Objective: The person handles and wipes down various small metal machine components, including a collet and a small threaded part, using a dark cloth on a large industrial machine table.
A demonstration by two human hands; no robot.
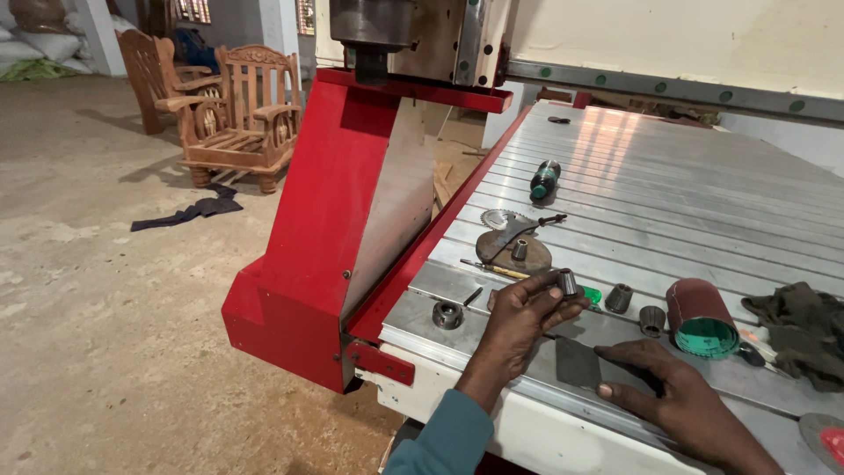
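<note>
Head view: left hand [520,318] pinches small metal collet [567,282] above machine bed [668,185] near front edge; right hand [681,396] presses flat on dark sheet [578,362]. Other collets [635,310] lie unused beside.

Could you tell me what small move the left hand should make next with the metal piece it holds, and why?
Probably set the small metal collar down on the bare slatted table beside the two similar collars. The left hand pinches it above the table, while the right hand rests flat on a dark flat piece.

On the slotted machine bed [668,176], loose collets [620,298] lie between the left hand [519,318] and the sandpaper roll [701,318].
</note>
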